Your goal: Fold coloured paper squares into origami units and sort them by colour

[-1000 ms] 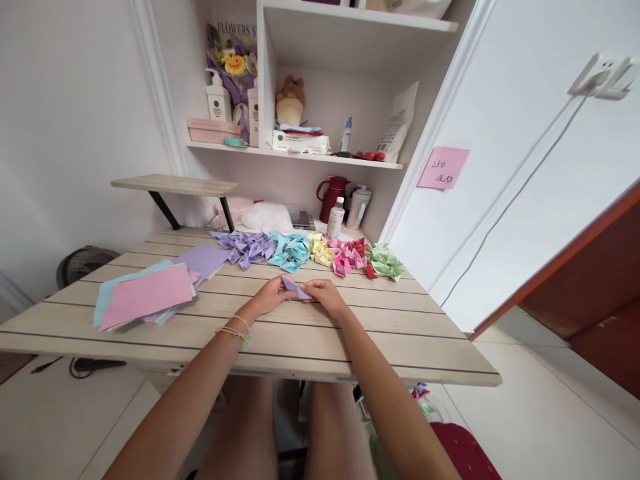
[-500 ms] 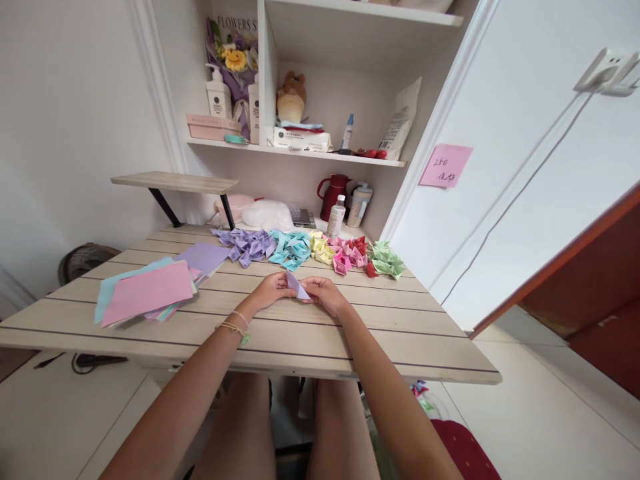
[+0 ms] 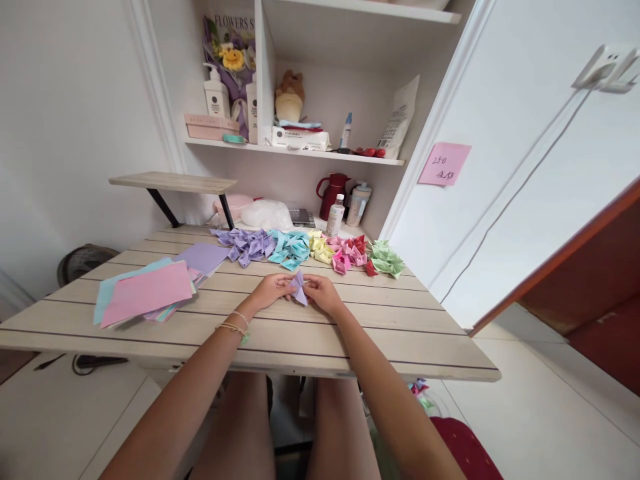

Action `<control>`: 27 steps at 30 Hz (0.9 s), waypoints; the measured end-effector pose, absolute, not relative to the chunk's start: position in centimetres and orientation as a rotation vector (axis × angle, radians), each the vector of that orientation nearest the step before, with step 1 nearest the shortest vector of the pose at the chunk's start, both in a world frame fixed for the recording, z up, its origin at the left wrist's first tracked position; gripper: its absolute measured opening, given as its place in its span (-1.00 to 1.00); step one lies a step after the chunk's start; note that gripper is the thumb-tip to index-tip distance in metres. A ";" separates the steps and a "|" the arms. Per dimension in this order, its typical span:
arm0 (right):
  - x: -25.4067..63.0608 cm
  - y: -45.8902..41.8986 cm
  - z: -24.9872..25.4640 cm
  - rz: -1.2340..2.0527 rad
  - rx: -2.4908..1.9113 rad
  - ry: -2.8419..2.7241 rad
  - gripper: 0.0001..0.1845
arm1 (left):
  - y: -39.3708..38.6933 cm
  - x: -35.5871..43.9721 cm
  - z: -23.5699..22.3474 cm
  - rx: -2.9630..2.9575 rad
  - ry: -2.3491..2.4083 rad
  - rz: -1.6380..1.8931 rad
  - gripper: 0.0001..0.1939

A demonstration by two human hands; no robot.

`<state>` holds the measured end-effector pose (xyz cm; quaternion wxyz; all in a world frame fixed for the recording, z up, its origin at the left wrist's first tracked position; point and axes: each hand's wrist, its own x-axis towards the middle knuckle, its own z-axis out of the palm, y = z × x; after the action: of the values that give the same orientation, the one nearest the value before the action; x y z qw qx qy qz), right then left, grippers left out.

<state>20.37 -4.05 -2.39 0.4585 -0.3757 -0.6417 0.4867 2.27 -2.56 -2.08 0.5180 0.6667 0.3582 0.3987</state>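
A small folded purple paper is held between both hands just above the table. My left hand pinches its left side, and my right hand grips the right side, fingers closed. Its shape is pointed at top and bottom. Beyond the hands lie heaps of folded paper pieces: purple, blue, yellow, pink and red, and green. To the left, flat paper sheets are stacked loosely, pink and blue on top, with a purple sheet behind.
A small raised wooden shelf stands at the back left. Behind the paper heaps are a clear bottle, a red jug and a tumbler. A white shelf unit rises above. The table's front edge runs under my forearms.
The folded purple paper has turned from lying slantwise to standing nearly upright between the fingers. Both hands stay in about the same spot, their fingers shifting slightly on it.
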 end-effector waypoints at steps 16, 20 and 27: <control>20.9 -3.5 -2.4 0.640 -1.057 -1.560 -0.75 | -3.1 2.7 -2.0 1.497 0.834 1.139 -0.58; 20.8 -3.6 -2.2 0.898 -0.917 -1.486 -0.70 | -2.8 2.6 -1.9 1.432 0.834 1.217 -0.61; 20.8 -4.0 -1.8 1.283 -0.822 -1.355 -0.50 | -3.1 2.6 -1.3 1.317 0.867 1.311 -0.63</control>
<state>20.83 -4.00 -1.79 0.5240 -0.3434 -0.5659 0.5359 2.61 -3.11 -1.35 0.5186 0.5492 0.3616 0.5465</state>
